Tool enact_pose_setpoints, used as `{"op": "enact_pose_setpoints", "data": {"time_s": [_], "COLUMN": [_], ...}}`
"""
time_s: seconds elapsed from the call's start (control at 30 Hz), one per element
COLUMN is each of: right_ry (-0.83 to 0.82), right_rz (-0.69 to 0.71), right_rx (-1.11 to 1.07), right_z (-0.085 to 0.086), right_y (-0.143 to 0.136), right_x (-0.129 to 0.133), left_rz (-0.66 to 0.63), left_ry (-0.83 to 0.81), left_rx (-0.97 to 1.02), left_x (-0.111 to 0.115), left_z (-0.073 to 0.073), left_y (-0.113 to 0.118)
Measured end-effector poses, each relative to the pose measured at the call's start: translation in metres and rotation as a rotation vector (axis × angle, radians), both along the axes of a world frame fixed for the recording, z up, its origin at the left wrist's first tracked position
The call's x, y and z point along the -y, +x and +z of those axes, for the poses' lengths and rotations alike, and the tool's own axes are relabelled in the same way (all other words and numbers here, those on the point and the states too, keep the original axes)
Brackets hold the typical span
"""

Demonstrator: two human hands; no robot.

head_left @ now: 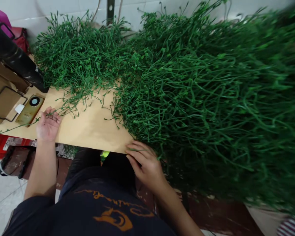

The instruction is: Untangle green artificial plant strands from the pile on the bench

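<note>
My left hand lies palm up at the left part of the wooden table, fingers curled loosely around a thin green strand that runs off to the left edge. At the table's front edge rests my right hand, palm down, with a thin green stem at its fingers. Beside and beyond it spreads a large heap of green artificial stems. A smaller pile of the same stems covers the back left of the table.
A black cylinder leans at the left near a cardboard box. A phone lies beside my left hand. Below the table are a red container and a yellow-green object. White tiles line the back.
</note>
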State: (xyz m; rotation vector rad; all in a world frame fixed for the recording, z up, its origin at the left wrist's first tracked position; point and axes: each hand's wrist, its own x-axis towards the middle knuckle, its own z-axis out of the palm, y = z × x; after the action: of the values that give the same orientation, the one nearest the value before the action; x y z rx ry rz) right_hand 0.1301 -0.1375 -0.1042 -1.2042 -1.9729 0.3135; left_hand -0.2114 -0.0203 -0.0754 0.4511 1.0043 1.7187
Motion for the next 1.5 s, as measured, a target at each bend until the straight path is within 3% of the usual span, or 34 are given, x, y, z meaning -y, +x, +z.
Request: {"op": "enact_pose_setpoints", "data": {"time_s": [0.1, 0.2, 0.33, 0.4, 0.53, 0.67, 0.87, 1.07, 1.27, 1.5], "right_ry": [-0.008, -0.05, -0.134, -0.267, -0.695, -0.987, -1.073, -1.0, -1.098, -1.084], "right_rz": [-0.041, 0.049, 0.158, 0.171, 0.204, 0.293, 0.176, 0.053, 0.036, 0.033], "right_rx": [-0.009, -0.041, -0.123, -0.266, -0.699, -1.095, -1.334, -1.451, -1.423, -1.342], "right_z": [0.011, 0.022, 0.034, 0.036, 0.028, 0.023, 0.023, 0.023, 0.029, 0.018], "right_y": [-0.017, -0.039, -0.079, -0.104, -0.157, -0.188, -0.183, -0.154, -0.152, -0.153], "right_x": [0.011, 0.015, -0.003, -0.026, -0.081, -0.116, -0.132, -0.146, -0.129, -0.114], "left_rz": [0.027, -0.006, -0.048, -0.075, -0.151, -0.203, -0.199, -0.217, -0.224, -0.392], "left_ry": [0.014, 0.004, -0.03, -0.035, -0.051, -0.094, -0.092, -0.052, -0.06, -0.119], "left_rx": [0.012, 0.028, 0.099, 0.117, 0.081, 0.014, -0.03, -0.058, -0.262, -0.45], "left_x": [0.001, 0.005, 0.015, 0.022, 0.038, 0.051, 0.053, 0.063, 0.078, 0.078], "left_z": [-0.003, -0.006, -0.003, -0.001, -0.001, -0.005, -0.003, 0.007, 0.003, 0.006], "left_y": [0.0, 0.001, 0.002, 0.004, 0.008, 0.017, 0.02, -0.007, -0.034, -0.027]}}
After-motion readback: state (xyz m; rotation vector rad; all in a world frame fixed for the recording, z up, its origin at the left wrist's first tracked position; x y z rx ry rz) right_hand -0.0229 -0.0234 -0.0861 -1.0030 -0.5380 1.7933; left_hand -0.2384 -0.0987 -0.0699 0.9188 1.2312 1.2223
